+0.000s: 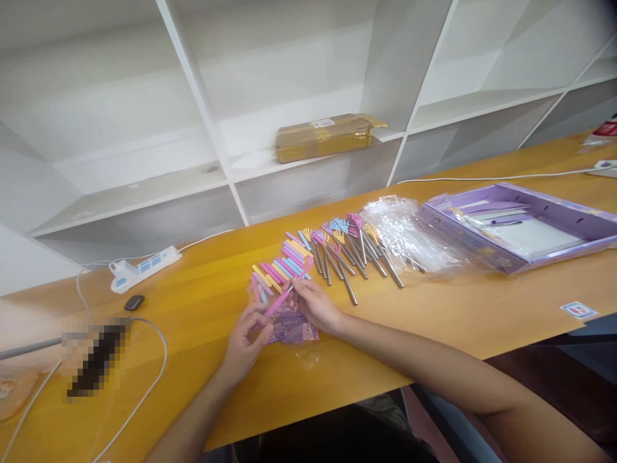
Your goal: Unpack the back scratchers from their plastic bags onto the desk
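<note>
Both hands hold a pink back scratcher (278, 303) above the table. My left hand (247, 339) is closed on its pink handle. On the short metal shaft, near the curved pink head, my right hand (311, 302) pinches with closed fingers. Beneath the hands lie small purple printed plastic packets (296, 329). Just beyond them are rows of loose coloured handles (274, 273) in pink, yellow, blue and lilac. To the right spreads a pile of metal rods with hand-shaped heads (340, 247) in several colours.
Clear plastic bags (398, 228) lie beside an open purple box (511, 257) holding papers and a pen. At left are a power strip (147, 269), a small black object (134, 302) and cables. A taped cardboard package (322, 140) rests on the white shelf (183, 193).
</note>
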A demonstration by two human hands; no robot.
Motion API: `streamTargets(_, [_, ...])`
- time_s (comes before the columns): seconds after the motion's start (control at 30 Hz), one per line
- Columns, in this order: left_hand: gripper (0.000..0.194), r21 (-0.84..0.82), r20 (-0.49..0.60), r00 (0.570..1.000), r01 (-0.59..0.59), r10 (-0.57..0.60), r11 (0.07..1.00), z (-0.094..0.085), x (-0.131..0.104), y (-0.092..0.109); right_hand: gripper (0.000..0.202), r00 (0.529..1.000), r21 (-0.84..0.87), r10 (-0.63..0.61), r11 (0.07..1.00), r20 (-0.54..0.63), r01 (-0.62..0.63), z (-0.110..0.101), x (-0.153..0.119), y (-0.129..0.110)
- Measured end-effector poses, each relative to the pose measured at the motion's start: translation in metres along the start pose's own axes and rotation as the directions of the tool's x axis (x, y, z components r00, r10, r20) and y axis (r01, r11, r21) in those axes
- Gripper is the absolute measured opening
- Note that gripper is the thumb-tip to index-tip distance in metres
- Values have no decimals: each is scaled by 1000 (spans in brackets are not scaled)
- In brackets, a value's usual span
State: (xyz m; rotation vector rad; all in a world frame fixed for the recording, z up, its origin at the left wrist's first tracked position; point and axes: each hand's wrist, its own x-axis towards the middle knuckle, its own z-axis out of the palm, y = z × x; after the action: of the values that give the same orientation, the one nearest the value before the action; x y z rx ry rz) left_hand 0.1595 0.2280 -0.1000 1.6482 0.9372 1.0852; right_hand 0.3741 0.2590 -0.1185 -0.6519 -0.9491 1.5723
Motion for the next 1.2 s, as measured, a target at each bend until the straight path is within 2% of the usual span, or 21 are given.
streamTargets(0.1, [25, -151, -199, 979, 10, -40, 988, -8, 1, 2, 52, 985, 14, -132, 991, -113, 135, -7, 5, -15])
streamTargets(0.17, [28, -227, -308, 950, -23, -50, 974, -12, 2, 2, 53, 979, 5, -162, 986, -124, 164, -11, 6, -22])
streamTargets(0.23, [31, -260, -373, 928, -73, -30, 963, -15, 3, 2, 54, 991, -53, -124, 991, -42, 122, -14, 3, -26])
streamTargets(0.3, [33, -294, -408, 912, -93, -37, 951, -17, 6, 3, 55, 994, -189, -51, 980, 98, 69, -15, -4, -27])
streamTargets(0.4, [34, -381, -446, 891, -102, -86, 919, -20, 10, 3, 57, 965, -481, 1, 867, 262, 130, -11, -15, -28])
streamTargets(0.47, [35, -456, -457, 879, -98, -138, 885, -21, 13, 2, 55, 939, -635, -25, 731, 342, 251, -6, -21, -28])
streamTargets(0.53, [36, -524, -466, 861, -82, -204, 848, -21, 14, 0, 50, 911, -717, -47, 601, 409, 353, -1, -25, -26])
streamTargets(0.63, [38, -572, -475, 843, -78, -252, 817, -20, 14, -2, 46, 890, -766, -45, 490, 454, 416, 3, -26, -22])
streamTargets(0.8, [41, -556, -382, 889, -2, -253, 831, -17, 15, 1, 43, 893, -807, -35, 413, 448, 422, 2, -25, -17])
streamTargets(1.0, [45, -585, -387, 865, 38, -320, 810, -22, 18, 1, 43, 904, -839, -75, 346, 422, 420, -1, -24, -14])
streamTargets(1.2, [43, -614, -301, 880, 116, -367, 781, -14, 15, 2, 41, 883, -824, -111, 321, 456, 466, 0, -24, -13])
